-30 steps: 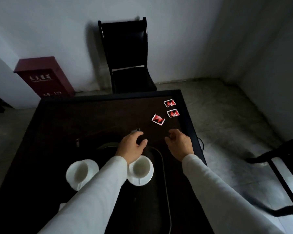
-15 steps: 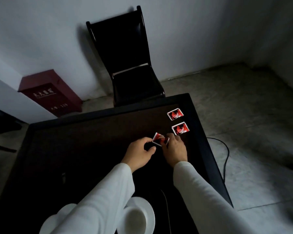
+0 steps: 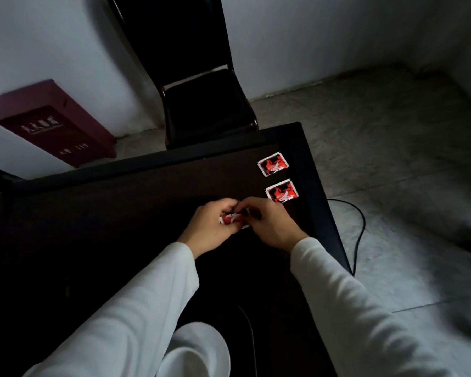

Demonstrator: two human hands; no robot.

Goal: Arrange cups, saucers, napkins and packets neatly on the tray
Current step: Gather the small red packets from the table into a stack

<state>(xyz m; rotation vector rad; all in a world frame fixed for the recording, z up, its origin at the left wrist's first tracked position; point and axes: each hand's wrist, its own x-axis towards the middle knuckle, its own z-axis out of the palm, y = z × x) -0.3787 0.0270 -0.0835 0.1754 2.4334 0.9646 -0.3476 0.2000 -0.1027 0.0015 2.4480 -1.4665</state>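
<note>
Both hands met over the dark counter (image 3: pixel 114 213), right of centre. Left hand (image 3: pixel 211 229) and right hand (image 3: pixel 269 227) were touching, each with fingers pinched on the same red-and-white packet (image 3: pixel 230 219), held between them just above the counter. Two more packets lay flat near the counter's far right edge: far packet (image 3: pixel 273 164), near packet (image 3: pixel 282 191), just beside each other, the near one close to the right hand. White saucer (image 3: pixel 201 346) at bottom edge, partly hidden by the left sleeve (image 3: pixel 136 317). Tray rim (image 3: pixel 249 330) barely visible in the dark.
</note>
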